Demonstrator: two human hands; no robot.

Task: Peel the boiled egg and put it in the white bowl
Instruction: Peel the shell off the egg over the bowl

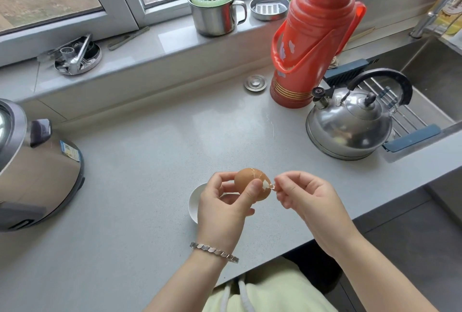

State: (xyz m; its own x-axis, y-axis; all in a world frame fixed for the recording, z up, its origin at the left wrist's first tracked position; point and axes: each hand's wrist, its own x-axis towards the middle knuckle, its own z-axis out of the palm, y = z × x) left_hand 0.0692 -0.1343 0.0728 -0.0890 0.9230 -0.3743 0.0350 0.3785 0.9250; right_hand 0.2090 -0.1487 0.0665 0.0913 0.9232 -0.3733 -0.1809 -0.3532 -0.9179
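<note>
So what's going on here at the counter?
A person is peeling a boiled egg by hand. The left hand holds the egg above the counter, and the right hand pinches a shell flake and pulls it off one end. The peeling has barely begun: the shell is cracked, but only a small white patch is bare. The white bowl stands on the counter, partly hidden behind the left hand.
</note>
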